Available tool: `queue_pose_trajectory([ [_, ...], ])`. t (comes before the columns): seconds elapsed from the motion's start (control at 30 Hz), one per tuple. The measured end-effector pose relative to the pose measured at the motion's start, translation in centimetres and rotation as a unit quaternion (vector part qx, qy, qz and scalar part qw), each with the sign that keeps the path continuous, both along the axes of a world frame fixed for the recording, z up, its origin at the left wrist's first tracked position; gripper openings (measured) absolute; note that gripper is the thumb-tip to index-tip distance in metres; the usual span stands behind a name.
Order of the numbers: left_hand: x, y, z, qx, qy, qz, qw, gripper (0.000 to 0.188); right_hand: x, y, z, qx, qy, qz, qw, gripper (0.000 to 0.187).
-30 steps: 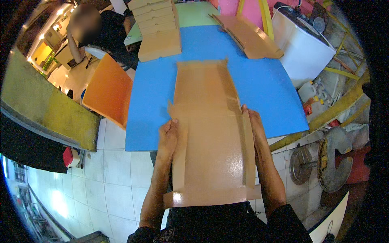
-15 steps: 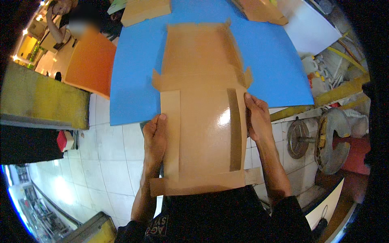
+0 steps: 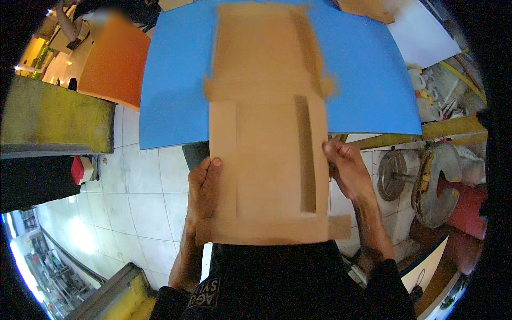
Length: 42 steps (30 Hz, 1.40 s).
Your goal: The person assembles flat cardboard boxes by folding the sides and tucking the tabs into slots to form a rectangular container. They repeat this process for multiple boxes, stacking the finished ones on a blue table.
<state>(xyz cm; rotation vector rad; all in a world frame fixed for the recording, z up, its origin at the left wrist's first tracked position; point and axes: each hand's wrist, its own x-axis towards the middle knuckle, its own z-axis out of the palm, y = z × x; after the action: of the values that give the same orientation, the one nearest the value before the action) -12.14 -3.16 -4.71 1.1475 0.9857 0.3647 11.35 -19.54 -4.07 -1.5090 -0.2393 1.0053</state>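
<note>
An unfolded brown cardboard box (image 3: 266, 160) spans the space from my waist to the blue table. Its far panel lies over the tabletop, slightly blurred. Side flaps are folded in along the near panel, and small tabs stick out at the fold and the near edge. On the left edge my left hand (image 3: 204, 184) pinches the cardboard, thumb on top and fingers hidden underneath. My right hand (image 3: 349, 168) grips the opposite edge with thumb and curled fingers, also partly hidden behind it.
The blue table (image 3: 176, 96) is ahead, with another piece of cardboard (image 3: 365, 8) at its far right. An orange chair (image 3: 114, 61) stands left, a person's arm (image 3: 68, 26) beyond it. A round-based metal stand (image 3: 392, 175) and a stool (image 3: 437, 184) are at right.
The cardboard box has shifted slightly in my hands' hold, its far panel now higher in view. My right hand has moved a little lower and outward along the edge. The view has tilted down slightly.
</note>
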Motion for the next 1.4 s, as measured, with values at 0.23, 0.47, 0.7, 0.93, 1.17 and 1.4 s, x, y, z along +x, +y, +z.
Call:
queue_pose_trajectory([
  [0.23, -1.1, 0.9, -0.8, -0.052, -0.003, -0.034, 0.998, 0.041, 2.5, -1.6, -1.0, -0.110, -0.130, 0.186, 0.968, 0.017],
  [0.47, -2.3, 0.0, -1.2, -0.002, 0.003, -0.069, 0.998, 0.037, 3.4, -2.1, 0.0, -0.079, 0.019, 0.328, 0.941, 0.029],
  [0.7, -2.6, 1.3, -1.7, -0.106, -0.022, -0.149, 0.983, 0.037, 4.7, -1.2, 0.4, -0.107, -0.018, 0.331, 0.937, 0.048],
  [0.93, -1.1, -0.2, -1.8, 0.017, 0.025, -0.004, 1.000, 0.042, 4.7, 0.2, 0.9, -0.069, -0.080, 0.348, 0.932, 0.062],
  [1.17, -0.9, -0.8, -1.8, 0.050, 0.028, 0.018, 0.998, 0.033, 6.7, -2.2, -0.1, -0.147, 0.053, 0.169, 0.973, 0.052],
  [1.4, -1.6, -0.8, -3.6, 0.032, 0.017, 0.045, 0.998, 0.031, 4.2, -7.0, -3.4, -0.057, 0.021, 0.176, 0.983, 0.058],
])
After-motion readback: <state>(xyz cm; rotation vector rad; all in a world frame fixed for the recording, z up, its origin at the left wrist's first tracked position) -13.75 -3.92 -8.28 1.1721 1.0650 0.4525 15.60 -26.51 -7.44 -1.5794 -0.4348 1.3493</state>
